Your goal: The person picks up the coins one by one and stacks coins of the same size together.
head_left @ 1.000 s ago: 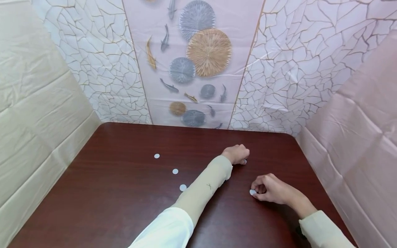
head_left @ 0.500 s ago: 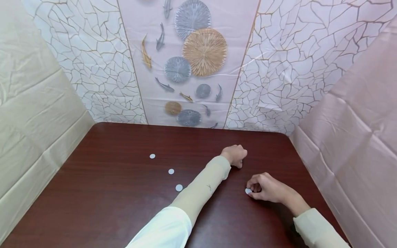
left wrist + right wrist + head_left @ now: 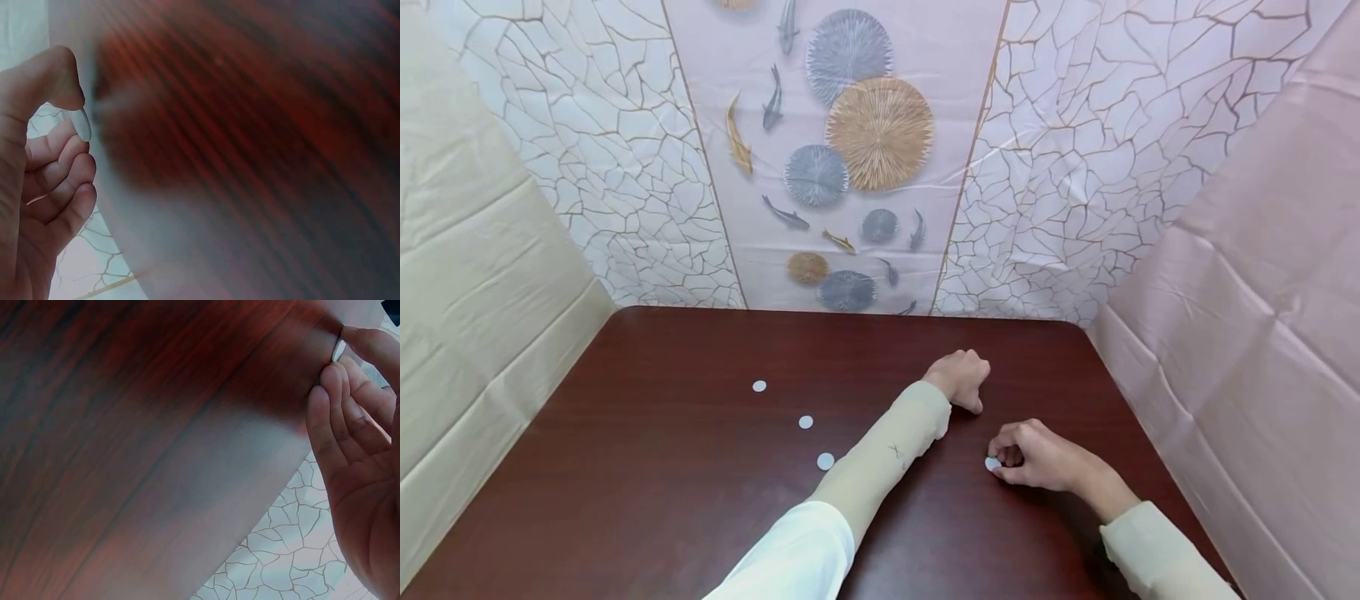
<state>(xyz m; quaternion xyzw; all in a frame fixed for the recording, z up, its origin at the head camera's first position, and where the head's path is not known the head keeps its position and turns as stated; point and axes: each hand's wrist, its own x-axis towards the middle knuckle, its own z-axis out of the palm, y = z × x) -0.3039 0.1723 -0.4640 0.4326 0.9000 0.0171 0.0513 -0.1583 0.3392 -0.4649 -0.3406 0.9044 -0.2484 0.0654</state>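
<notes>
My left hand [image 3: 958, 380], arm stretched out across the table, has its fingers low over the far right part of the tabletop. In the left wrist view it pinches a small white disc [image 3: 81, 125] on edge between thumb and fingers; the head view hides that disc. Nearer and further right, my right hand [image 3: 1037, 457] pinches another white disc [image 3: 992, 463] at the tabletop between thumb and curled fingers. The right wrist view shows this disc [image 3: 338, 350] nearly edge-on. Left of my left forearm, three white discs lie flat: a far one [image 3: 759, 386], a middle one [image 3: 806, 422] and a near one [image 3: 825, 462].
A dark red-brown wooden table [image 3: 625, 483] with rounded far corners lies beneath. Behind it hangs a patterned cloth [image 3: 850, 167]; plain pale cloths stand at the left [image 3: 475, 292] and right [image 3: 1240, 292]. My left forearm [image 3: 880, 467] crosses the table's middle.
The whole head view has shifted left. My left hand has turned slightly, and the disc edge seen under it at first is now hidden. My right hand keeps its pinch.
</notes>
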